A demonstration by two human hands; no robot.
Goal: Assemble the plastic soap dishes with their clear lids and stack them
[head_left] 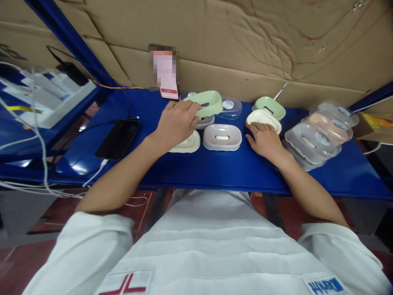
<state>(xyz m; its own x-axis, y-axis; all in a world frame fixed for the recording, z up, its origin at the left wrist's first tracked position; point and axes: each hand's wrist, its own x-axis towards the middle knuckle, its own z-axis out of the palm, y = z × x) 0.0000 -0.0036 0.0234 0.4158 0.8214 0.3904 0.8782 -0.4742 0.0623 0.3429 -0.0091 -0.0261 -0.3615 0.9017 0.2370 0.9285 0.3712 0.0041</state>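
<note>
My left hand is closed on a pale green soap dish, tilted above the blue shelf. Under that hand lies a cream soap dish, partly covered by my fingers and wrist. My right hand has its fingers curled over the near side of another cream dish piece. Just behind it sits a second green soap dish. Between my hands a pale grey-lilac soap dish rests with a white bar in its middle. A clear plastic lid with a round label lies behind the raised green dish.
Several soap dishes with clear lids are stacked at right, near a cardboard box. A phone leans against the cardboard wall. Another black phone lies at left on a cable, beside white power strips. The blue shelf has a front edge near my body.
</note>
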